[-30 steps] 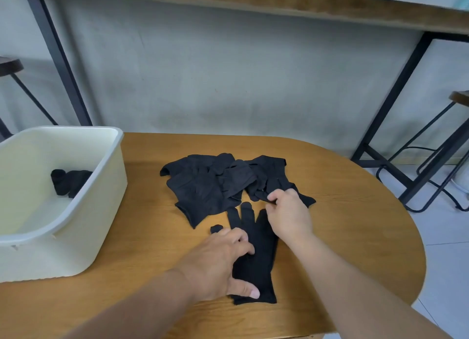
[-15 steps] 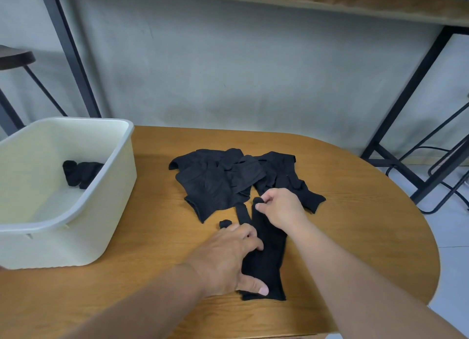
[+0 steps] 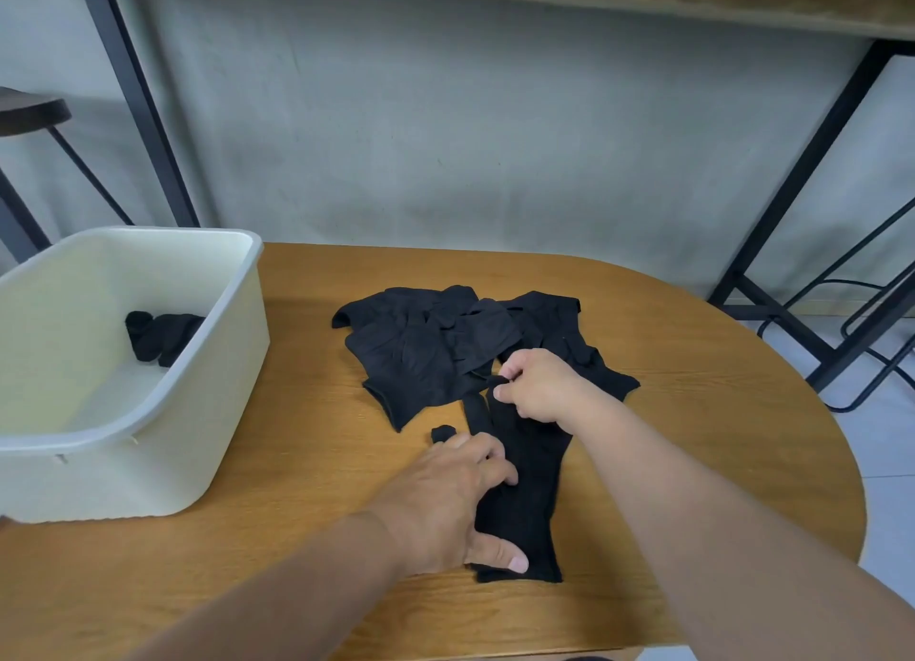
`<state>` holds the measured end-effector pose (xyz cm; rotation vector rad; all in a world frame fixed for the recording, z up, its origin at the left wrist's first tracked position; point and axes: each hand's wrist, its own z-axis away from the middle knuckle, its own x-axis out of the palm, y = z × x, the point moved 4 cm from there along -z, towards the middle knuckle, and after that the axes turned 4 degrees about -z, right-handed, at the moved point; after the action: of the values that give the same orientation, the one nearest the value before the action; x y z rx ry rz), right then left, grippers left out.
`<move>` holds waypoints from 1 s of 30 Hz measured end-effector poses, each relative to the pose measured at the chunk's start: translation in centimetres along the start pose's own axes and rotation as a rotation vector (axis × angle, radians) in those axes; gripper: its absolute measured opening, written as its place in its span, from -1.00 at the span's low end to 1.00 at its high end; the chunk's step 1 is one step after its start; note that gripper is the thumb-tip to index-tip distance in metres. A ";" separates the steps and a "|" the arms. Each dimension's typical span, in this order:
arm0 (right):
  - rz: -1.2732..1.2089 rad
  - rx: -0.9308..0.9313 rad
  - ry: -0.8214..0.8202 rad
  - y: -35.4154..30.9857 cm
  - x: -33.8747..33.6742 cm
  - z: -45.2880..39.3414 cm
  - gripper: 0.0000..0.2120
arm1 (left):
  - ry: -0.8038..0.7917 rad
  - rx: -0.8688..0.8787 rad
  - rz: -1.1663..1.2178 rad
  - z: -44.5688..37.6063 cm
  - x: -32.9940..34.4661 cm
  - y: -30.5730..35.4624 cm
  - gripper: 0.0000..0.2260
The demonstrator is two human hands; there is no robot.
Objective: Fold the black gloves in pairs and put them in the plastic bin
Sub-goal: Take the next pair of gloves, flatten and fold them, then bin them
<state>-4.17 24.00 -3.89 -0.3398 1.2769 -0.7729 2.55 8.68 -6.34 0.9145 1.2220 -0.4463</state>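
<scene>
A flat black glove lies lengthwise on the wooden table, cuff toward me. My left hand presses on its palm and cuff with spread fingers. My right hand pinches the glove's fingertips at the far end. Just beyond lies a loose pile of black gloves. A cream plastic bin stands at the left with a folded black pair inside.
Black metal frame legs and a stool stand behind the table by the grey wall. The table's rounded right edge drops to a tiled floor. Bare wood lies between the bin and the gloves.
My right hand has slid left along the glove's fingertips and now pinches them. My left hand stays pressed on the glove. The camera has shifted so the scene sits further right.
</scene>
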 end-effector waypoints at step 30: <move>-0.842 0.244 -0.039 4.8 1.7 7.5 -0.85 | 0.067 0.004 0.012 1.9 0.4 0.6 -0.32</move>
<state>4.65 24.85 -6.03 -0.7042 0.9641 -1.6069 4.25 7.60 -6.36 0.9464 1.2763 -0.4113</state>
